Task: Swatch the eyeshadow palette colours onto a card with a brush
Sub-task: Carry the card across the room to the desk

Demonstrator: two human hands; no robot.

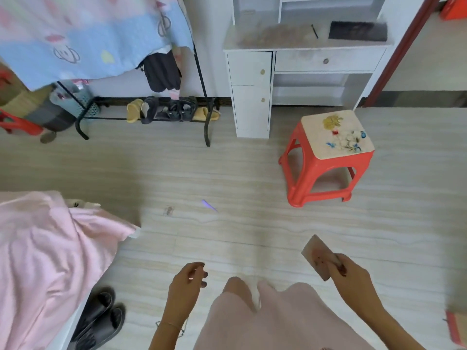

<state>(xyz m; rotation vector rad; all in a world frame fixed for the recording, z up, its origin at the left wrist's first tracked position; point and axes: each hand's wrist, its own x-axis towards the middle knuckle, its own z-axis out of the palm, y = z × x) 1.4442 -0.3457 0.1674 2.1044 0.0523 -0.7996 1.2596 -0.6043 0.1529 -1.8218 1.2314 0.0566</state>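
Two hands, one busy: the right hand (350, 272) pinches the card (319, 256), smudged with reddish marks, out over the floor (227, 178); the left hand (185, 286) hangs loosely curled, holding nothing. Palette (357, 31) and brush (314, 31), I'd guess, lie far off on the worktop (252, 45), so carry the card flat.

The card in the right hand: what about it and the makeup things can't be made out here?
- Card: swatch colours blurred; the right hand covers its lower end, head view.
- Left hand: curled fingers hide any brush.
- Dark flat thing on the desk: too blurred to identify.
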